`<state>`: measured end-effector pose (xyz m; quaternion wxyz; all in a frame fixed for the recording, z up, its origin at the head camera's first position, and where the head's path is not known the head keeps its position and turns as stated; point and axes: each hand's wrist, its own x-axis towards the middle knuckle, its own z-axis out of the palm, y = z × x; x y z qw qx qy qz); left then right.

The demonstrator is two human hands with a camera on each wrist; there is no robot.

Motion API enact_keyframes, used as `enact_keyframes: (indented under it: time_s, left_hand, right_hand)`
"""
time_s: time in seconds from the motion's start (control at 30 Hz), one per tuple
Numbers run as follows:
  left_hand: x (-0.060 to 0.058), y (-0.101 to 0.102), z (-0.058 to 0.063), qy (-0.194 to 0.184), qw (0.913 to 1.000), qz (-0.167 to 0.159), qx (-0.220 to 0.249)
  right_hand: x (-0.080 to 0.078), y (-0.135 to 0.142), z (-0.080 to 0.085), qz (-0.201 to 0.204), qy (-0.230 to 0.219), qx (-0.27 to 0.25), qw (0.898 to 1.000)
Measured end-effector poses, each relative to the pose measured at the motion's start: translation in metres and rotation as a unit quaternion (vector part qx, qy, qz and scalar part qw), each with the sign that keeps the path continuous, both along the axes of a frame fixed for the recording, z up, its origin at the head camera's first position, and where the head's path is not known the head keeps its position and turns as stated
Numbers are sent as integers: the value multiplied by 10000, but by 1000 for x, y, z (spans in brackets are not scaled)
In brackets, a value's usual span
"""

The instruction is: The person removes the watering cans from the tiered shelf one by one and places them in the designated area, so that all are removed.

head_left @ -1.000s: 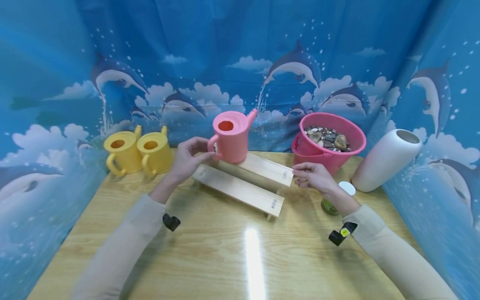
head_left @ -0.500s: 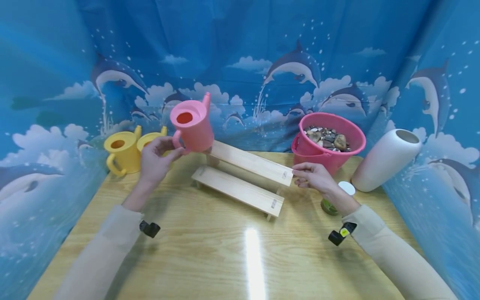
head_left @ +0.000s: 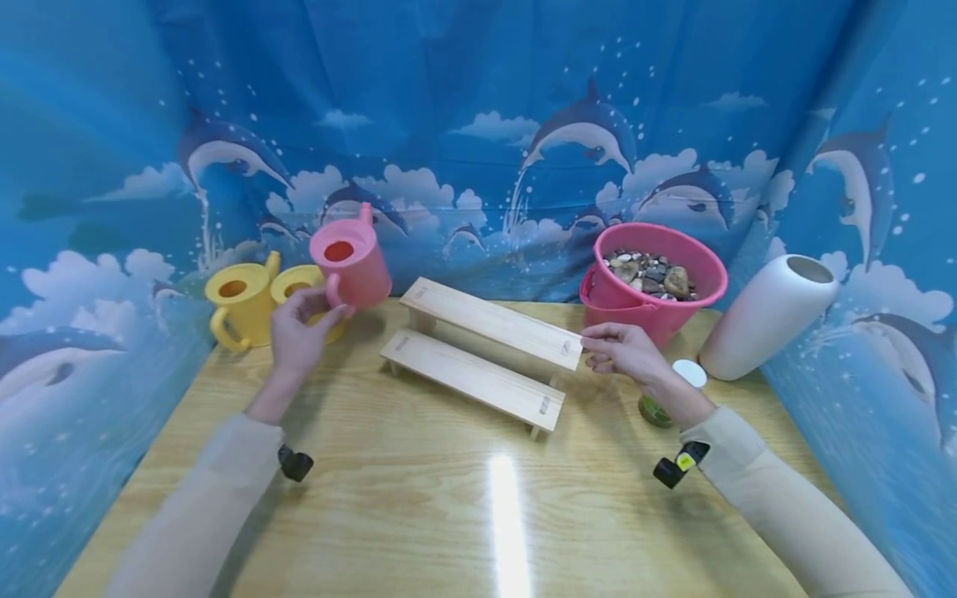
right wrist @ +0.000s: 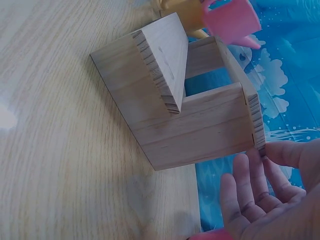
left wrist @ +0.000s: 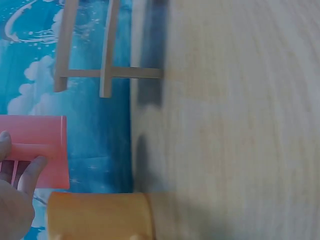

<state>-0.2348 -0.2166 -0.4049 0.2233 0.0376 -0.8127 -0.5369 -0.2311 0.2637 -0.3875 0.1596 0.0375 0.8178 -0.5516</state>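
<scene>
My left hand grips the handle of a pink watering can and holds it off the table, slightly tilted, beside the yellow cans at the left. In the left wrist view the pink can hangs above the yellow can. A two-step wooden stand stands at mid-table with bare steps. At its right end my right hand pinches the edge of the upper plank; the right wrist view shows the thumb and fingers at the plank's corner.
Two yellow watering cans stand at the back left, one partly behind my left hand. At the right are a pink bucket of stones, a white vase and a small green jar with a white lid. A dolphin curtain surrounds the table.
The pink watering can has left the upper step, lifted and carried left by my left hand, and is now lower, near the yellow cans. My right hand has stayed at the stand.
</scene>
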Motion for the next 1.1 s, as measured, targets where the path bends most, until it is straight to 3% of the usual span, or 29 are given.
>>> enact_keyframes:
  time_s: [0.27, 0.63, 1.1]
  left_hand:
    - [-5, 1, -21, -271, 9995, -28, 171]
    - [-11, 3, -45, -462, 9988, -173, -29]
    - [-10, 6, -61, -774, 9965, -315, -91]
  right_hand:
    - [0, -1, 0, -75, -12, 97, 9999]
    - [0, -1, -1, -52, -21, 65, 10000]
    - [0, -1, -3, -54, 8, -75, 10000]
